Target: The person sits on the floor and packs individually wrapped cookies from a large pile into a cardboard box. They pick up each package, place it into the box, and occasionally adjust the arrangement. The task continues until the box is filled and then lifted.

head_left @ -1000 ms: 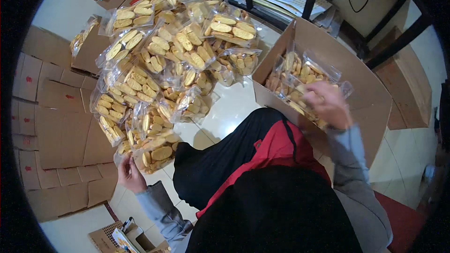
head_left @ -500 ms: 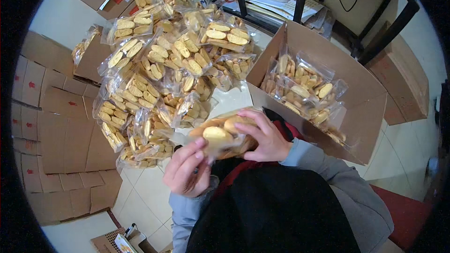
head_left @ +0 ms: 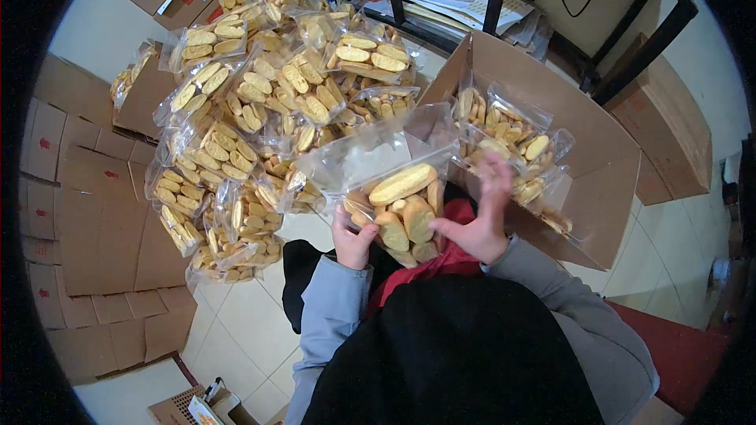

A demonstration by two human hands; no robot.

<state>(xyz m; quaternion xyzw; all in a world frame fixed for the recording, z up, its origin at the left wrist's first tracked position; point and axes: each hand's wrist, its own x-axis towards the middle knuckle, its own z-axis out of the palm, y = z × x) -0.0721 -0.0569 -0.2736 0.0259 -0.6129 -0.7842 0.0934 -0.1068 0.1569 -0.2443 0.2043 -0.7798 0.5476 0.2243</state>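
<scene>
The person holds 1 clear bag of biscuits point(head_left: 398, 201) in front of the chest, between both hands, above the dark lap; the bag's empty upper part stands up toward the pile. The left hand point(head_left: 352, 238) grips the bag's lower left corner with fingers curled around it. The right hand point(head_left: 476, 216) lies flat against the bag's right side, fingers extended upward and slightly spread. An open cardboard box point(head_left: 598, 165) stands just beside the right hand and contains several filled bags. A pile of filled bags point(head_left: 252, 110) lies on the tiled floor point(head_left: 244, 323) to the left; flattened cartons point(head_left: 87, 212) lie further left.
</scene>
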